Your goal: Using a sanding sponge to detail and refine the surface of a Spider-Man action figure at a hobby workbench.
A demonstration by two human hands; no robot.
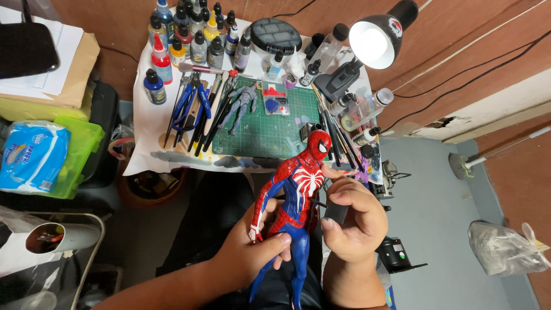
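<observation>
Red-and-blue figure (295, 198) with white chest spider, held upright.

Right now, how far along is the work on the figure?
Done: the red-and-blue action figure with a white spider emblem looks fully coloured. In hand: the left hand grips its hips, and the right hand holds a small dark tool by its arm. Left: an unpainted grey figure lies on the green cutting mat.
</observation>
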